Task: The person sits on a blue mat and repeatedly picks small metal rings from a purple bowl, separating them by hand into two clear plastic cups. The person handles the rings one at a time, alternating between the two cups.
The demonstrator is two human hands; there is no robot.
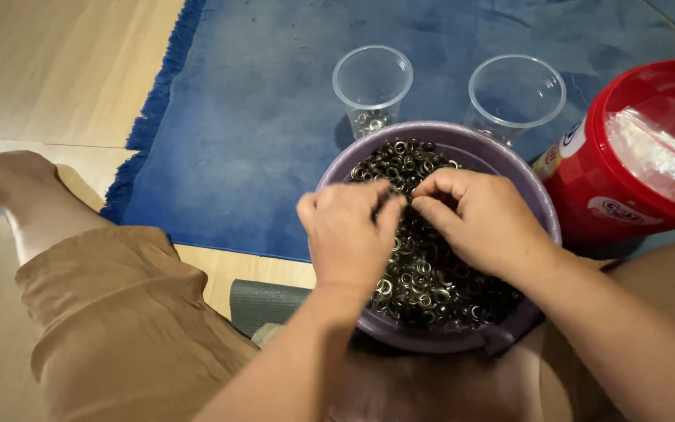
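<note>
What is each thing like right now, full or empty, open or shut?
Purple bowl: upright, heaped with small metal rings.
Left clear cup: upright, a few rings at the bottom.
Right clear cup: upright, looks empty.
Red tub: no lid, clear plastic inside.
Left hand: over the bowl, fingers pinched together.
Right hand: over the bowl, fingers pinched against the left.

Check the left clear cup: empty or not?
Not empty: the left clear cup stands upright with a few metal rings on its bottom.

Purple bowl (pixel 439 134), seemingly dark-and-silver rings (pixel 423 277), blue rug (pixel 259 117)
</note>
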